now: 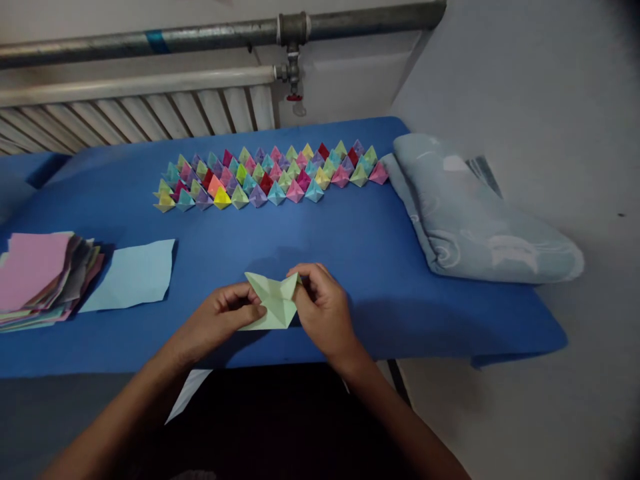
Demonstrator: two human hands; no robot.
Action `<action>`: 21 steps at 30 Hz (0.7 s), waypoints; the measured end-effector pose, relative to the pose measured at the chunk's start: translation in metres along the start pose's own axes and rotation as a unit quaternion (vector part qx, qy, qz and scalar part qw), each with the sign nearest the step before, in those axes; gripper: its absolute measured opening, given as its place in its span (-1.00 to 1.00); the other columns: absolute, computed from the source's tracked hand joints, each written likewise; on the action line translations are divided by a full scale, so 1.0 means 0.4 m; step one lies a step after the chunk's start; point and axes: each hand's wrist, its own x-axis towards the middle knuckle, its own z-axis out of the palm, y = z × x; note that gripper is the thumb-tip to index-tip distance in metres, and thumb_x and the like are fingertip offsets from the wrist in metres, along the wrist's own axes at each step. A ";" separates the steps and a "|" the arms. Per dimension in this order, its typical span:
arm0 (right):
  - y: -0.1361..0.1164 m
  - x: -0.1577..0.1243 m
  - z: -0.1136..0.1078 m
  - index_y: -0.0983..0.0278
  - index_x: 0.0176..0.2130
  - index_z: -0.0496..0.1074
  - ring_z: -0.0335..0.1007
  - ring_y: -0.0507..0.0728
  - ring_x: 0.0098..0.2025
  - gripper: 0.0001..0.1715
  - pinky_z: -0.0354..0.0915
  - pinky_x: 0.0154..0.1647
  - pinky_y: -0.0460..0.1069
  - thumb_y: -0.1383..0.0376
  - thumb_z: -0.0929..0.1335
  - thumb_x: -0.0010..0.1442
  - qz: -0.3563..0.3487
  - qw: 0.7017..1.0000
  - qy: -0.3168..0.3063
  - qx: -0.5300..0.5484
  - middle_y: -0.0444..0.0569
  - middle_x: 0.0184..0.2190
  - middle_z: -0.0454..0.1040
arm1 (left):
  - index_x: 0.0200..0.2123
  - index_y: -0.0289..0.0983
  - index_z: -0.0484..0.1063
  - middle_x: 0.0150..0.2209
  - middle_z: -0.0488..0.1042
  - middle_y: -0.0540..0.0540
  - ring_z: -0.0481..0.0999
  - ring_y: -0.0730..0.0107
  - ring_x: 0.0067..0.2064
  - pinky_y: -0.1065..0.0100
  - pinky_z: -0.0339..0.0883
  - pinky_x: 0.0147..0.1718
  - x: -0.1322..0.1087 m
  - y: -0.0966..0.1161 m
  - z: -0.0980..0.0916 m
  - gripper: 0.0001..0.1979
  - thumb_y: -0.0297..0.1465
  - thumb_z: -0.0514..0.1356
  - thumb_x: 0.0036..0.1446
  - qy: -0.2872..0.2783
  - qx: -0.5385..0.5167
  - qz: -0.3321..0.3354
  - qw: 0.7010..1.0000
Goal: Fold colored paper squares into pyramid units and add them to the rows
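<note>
A light green sheet of origami paper (277, 307), creased and partly folded, is held between my two hands just above the front edge of the blue-covered table. My left hand (225, 310) pinches its left side, the thumb lying on the front face. At the upper right corner, my right hand (323, 303) grips the paper between thumb and fingers. Two points of the sheet stick up at the top, with a dip between them. Some fingertips are hidden behind the paper.
Rows of small folded paper pieces (257, 195) in many colours stand along the back of the blue table (225, 243). To the left lie a stack of coloured paper (37, 273) and a pale blue sheet (135, 275). A folded grey-blue blanket (475, 213) rests at the right.
</note>
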 end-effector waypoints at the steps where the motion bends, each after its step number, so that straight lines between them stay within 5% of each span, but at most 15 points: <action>1: -0.003 -0.001 -0.002 0.20 -0.31 0.43 0.41 0.02 -0.36 -0.88 0.32 -0.36 -0.08 0.35 0.29 0.19 0.005 1.000 0.000 -0.004 -0.13 -0.37 0.47 | -0.53 -0.27 0.42 -0.54 0.36 0.07 0.27 0.55 -0.50 0.48 0.20 -0.46 -0.002 0.001 0.000 -0.76 -0.25 0.34 -0.04 -0.004 0.002 0.001 1.000; 12: 0.003 -0.003 -0.012 0.18 -0.34 0.34 0.32 0.01 -0.49 -0.89 0.21 -0.54 -0.12 0.25 0.27 0.24 0.040 0.999 0.021 0.027 -0.19 -0.55 0.37 | -0.53 -0.25 0.39 -0.54 0.32 0.06 0.25 0.53 -0.51 0.47 0.17 -0.49 -0.015 0.009 -0.001 -0.74 -0.21 0.31 0.00 0.015 0.043 0.009 0.999; 21: -0.002 -0.004 0.000 0.20 -0.38 0.33 0.33 0.03 -0.46 -0.89 0.26 -0.41 -0.06 0.36 0.26 0.19 -0.002 0.998 0.050 -0.045 -0.18 -0.53 0.39 | -0.55 -0.25 0.38 -0.55 0.33 0.06 0.25 0.49 -0.47 0.47 0.16 -0.47 -0.034 0.033 0.025 -0.75 -0.22 0.28 0.00 0.056 0.167 0.092 0.980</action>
